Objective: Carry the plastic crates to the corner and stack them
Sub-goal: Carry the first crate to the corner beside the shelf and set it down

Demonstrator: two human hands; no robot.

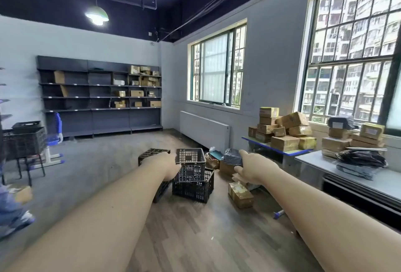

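Three dark plastic crates stand together on the floor ahead. A grey mesh crate (191, 164) rests tilted inside the rim of a black crate (193, 188). A third black crate (153, 154) lies behind my left forearm. My left hand (171, 168) touches the grey crate's left wall; its fingers are hidden, so the grip is unclear. My right hand (252, 168) hovers open to the right of the crates, apart from them. More black crates (23, 141) are stacked on a stand at the far left.
Cardboard parcels (240, 194) and a grey bag (233, 156) lie on the floor right of the crates. Tables (358, 176) piled with boxes line the right wall under the windows. Dark shelves (99, 96) fill the back wall. A white radiator (204, 129) runs under the window.
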